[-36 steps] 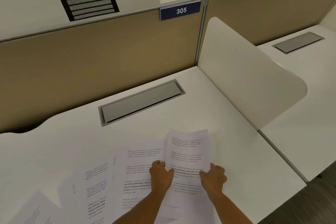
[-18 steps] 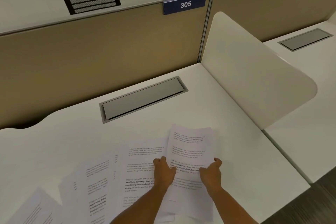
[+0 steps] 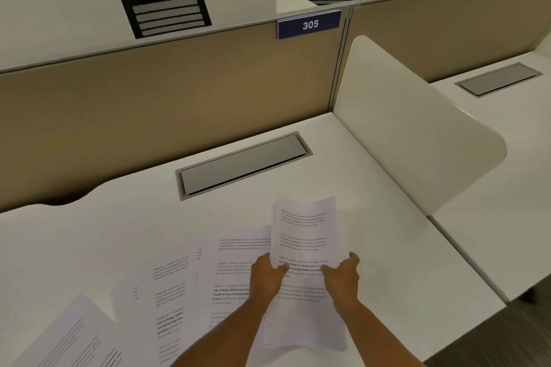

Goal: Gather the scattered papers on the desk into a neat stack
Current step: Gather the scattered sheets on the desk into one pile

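Right now I see both hands on one sheaf of printed papers (image 3: 304,250), which sits just in front of the grey cable hatch (image 3: 243,165) sunk into the white desk (image 3: 387,247). My left hand (image 3: 267,275) grips the sheaf's left edge, thumb over the top page. My right hand (image 3: 343,275) grips the right edge the same way, fingers curled under and thumb pressed on the print. The far end of the sheaf curves upward off the desk, bowed between the two grips, while its near end lies low toward the desk edge.

Left of that sheaf, and also in front of the hatch, more printed sheets (image 3: 232,274) lie flat and overlapping, partly under my left forearm. Further left of the hatch, another loose page (image 3: 170,298) overlaps them at a slight angle, and one tilted page (image 3: 74,337) lies at the near left corner of the view.

Behind the hatch stands a tan partition (image 3: 179,89) carrying a blue plate marked 305 (image 3: 309,24). Right of the hatch a white curved divider (image 3: 417,128) rises from the desk. Beyond the partition, two black mesh chair backs (image 3: 165,10) show.
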The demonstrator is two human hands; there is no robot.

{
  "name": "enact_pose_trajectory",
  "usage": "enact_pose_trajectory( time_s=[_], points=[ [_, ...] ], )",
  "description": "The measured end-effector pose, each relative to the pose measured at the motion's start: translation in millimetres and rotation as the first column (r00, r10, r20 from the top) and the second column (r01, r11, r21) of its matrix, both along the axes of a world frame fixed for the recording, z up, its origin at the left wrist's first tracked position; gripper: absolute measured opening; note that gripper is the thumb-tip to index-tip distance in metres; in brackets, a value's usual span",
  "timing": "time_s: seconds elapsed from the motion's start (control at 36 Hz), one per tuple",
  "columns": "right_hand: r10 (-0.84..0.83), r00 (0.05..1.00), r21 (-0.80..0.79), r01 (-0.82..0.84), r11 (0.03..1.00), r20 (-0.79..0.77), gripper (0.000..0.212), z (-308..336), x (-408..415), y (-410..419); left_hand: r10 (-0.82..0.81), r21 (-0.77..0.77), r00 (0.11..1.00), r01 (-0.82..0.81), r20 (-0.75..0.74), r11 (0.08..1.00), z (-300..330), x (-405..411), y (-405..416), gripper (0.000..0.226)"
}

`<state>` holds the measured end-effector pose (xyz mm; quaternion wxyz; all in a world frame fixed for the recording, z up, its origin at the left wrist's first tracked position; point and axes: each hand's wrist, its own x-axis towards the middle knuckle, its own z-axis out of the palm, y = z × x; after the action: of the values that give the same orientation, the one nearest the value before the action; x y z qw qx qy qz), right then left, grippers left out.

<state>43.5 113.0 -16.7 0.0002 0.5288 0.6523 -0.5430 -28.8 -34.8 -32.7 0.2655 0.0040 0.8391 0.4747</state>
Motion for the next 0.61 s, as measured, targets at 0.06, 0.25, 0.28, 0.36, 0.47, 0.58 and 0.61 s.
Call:
enact_pose_trajectory(
  time_s=[0.06,0.25,0.28,0.36,0.47,0.58,0.61],
  points=[
    [0.017,1.0,-0.003,-0.017,1.0,-0.01,0.085,5.9,-1.8,-6.6,0.042,0.021,0.999,-0.042,-0.01,0.999,6.9,2.1,-8.2,0.029],
    [0.128,0.987,-0.046,-0.133,0.99,-0.101,0.023,20.1,-7.6,-36.4,0.172,0.023,0.984,-0.171,-0.041,0.985,20.9,4.3,-47.2,0.036],
    [0.141,0.984,-0.058,-0.148,0.987,-0.109,0.017,21.4,-8.1,-41.6,0.182,0.022,0.982,-0.182,-0.049,0.983,22.4,4.7,-52.7,0.037],
    [0.163,0.978,-0.094,-0.176,0.98,-0.13,0.014,23.3,-10.8,-59.5,0.207,0.012,0.976,-0.207,-0.07,0.978,27.1,6.3,-69.0,0.037],
    [0.179,0.973,-0.129,-0.198,0.972,-0.148,0.014,21.9,-12.6,-82.9,0.223,-0.025,0.971,-0.226,-0.086,0.974,31.1,8.3,-91.4,0.028],
    [0.2,0.967,-0.14,-0.222,0.965,-0.155,0.013,20.8,-13.4,-99.5,0.252,-0.052,0.966,-0.255,-0.054,0.966,33.1,5.5,-111.9,0.023],
    [0.207,0.966,-0.141,-0.229,0.963,-0.154,0.014,20.7,-13.7,-102.3,0.26,-0.056,0.965,-0.262,-0.045,0.963,33.0,4.6,-116.2,0.025]
  ],
)
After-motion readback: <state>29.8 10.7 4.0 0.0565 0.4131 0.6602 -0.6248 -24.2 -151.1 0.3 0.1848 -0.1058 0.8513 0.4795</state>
